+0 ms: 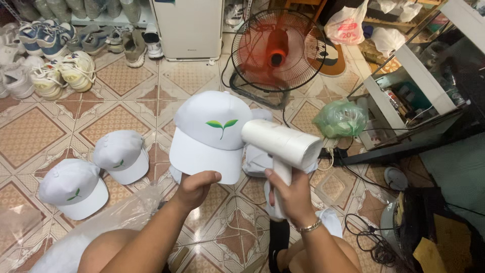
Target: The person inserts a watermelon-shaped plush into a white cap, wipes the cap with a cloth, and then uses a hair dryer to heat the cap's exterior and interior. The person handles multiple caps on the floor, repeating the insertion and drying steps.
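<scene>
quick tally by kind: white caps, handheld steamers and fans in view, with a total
White caps: 3, one held up in the left hand at, two on the floor at and
Handheld steamers: 1, gripped in the right hand
Fans: 1
Total: 5

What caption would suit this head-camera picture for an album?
Left hand holds a white cap by its brim while the right hand aims a white handheld steamer at it.
</scene>
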